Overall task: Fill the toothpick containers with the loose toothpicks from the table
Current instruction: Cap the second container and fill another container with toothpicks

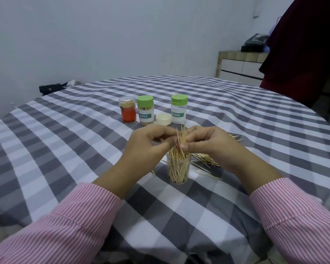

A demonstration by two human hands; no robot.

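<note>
An open clear container [178, 168] stands on the table in front of me, packed with toothpicks that stick out of its top. Just above it, my left hand [149, 143] and my right hand [206, 141] meet and pinch a small upright bundle of toothpicks [181, 137] between thumbs and fingers. Loose toothpicks [206, 159] lie on the cloth to the right of the container, partly hidden by my right hand. A cream lid [163, 119] rests further back.
Behind the lid stand two green-capped toothpick jars, one full [145, 110] and one that looks empty [178, 108], plus an orange-labelled jar [127, 109]. The round table wears a grey checked cloth [65, 140]. A person in dark clothing [303, 44] stands at the far right.
</note>
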